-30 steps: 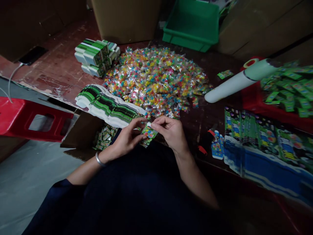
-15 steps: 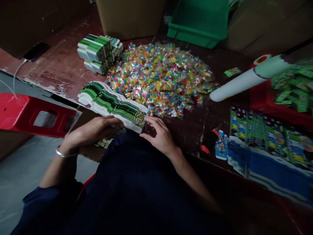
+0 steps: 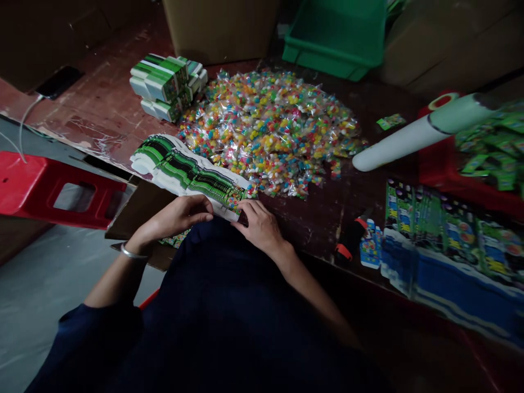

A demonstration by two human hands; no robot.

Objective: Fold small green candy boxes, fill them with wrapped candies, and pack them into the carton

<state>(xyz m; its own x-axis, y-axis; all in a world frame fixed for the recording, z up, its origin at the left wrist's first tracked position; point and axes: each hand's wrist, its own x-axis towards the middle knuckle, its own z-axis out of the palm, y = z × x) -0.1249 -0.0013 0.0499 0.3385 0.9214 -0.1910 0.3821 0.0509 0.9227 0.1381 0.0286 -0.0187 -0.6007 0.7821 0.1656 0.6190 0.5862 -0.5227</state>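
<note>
A long fanned row of flat green and white printed cartons (image 3: 188, 174) lies along the table's front edge. My right hand (image 3: 260, 224) is at the right end of this row, its fingers and thumb on either side of the end carton. Close to the row's front side, my left hand (image 3: 184, 215) is curled with thumb and fingertips near each other; anything between them is too small to make out. Behind the row is a big heap of clear bags of colourful candy (image 3: 270, 131). Bundled green and white cartons (image 3: 159, 82) are stacked at the heap's left.
A green tray (image 3: 327, 49) sits at the back. At the right are a white roll (image 3: 417, 136), a black and red cutter (image 3: 351, 238), a small blue box (image 3: 370, 245) and printed bags (image 3: 462, 267). An open cardboard box (image 3: 139, 210) and red stool (image 3: 61, 191) are left.
My left hand has moved slightly right and its fingers have curled toward the thumb. My right hand has closed in on the end of the carton row.
</note>
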